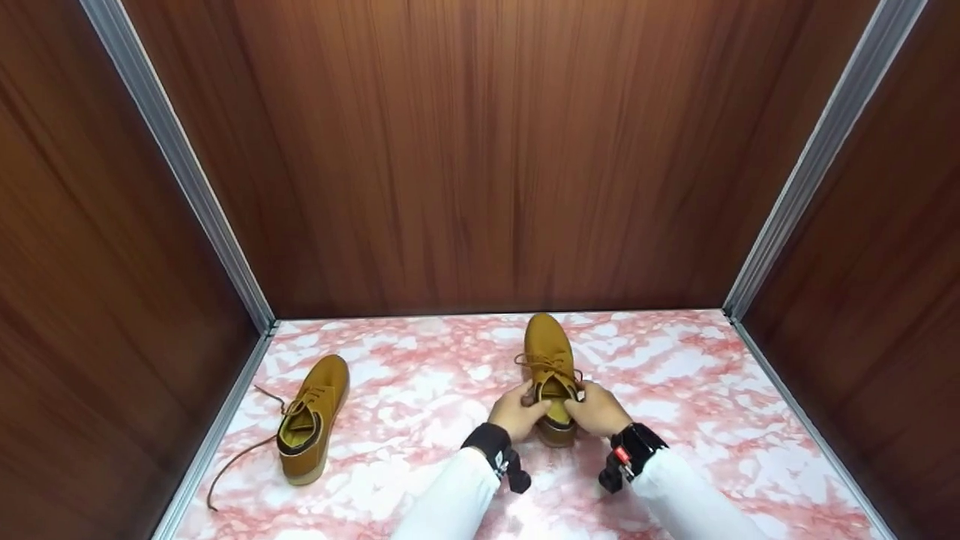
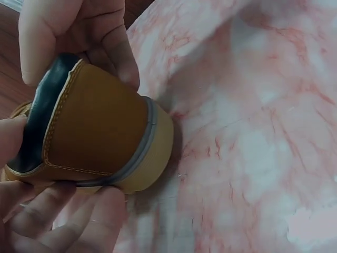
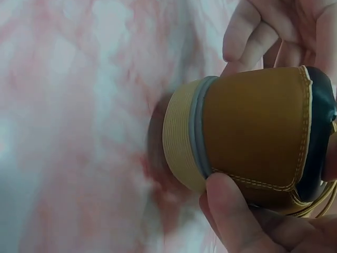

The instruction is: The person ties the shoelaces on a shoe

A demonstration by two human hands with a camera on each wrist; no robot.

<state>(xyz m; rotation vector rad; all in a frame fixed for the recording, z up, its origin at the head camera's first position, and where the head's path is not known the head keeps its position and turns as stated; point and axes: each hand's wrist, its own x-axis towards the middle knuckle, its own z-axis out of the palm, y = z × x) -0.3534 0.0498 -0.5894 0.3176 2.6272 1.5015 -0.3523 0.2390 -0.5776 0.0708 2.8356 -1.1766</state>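
A tan lace-up shoe (image 1: 546, 345) stands on the marbled surface, its toe toward the back wall. My left hand (image 1: 517, 414) grips its left side near the heel, thumb over the collar into the opening. Opposite it, my right hand (image 1: 600, 411) holds the right side the same way. Both wrist views show the heel closely: tan leather (image 3: 253, 126), a dark padded collar (image 2: 47, 113) and a pale sole. The laces (image 1: 551, 365) lie loosely across the front. A matching shoe (image 1: 319, 412) stands apart at the left, untouched.
One long lace (image 1: 232, 461) trails from the left shoe onto the pink-and-white surface (image 1: 420, 420). Wood-grain panels (image 1: 480, 150) rise at the back and both sides, with metal strips (image 1: 187, 165) along the corners. The held shoe's toe is close to the back panel.
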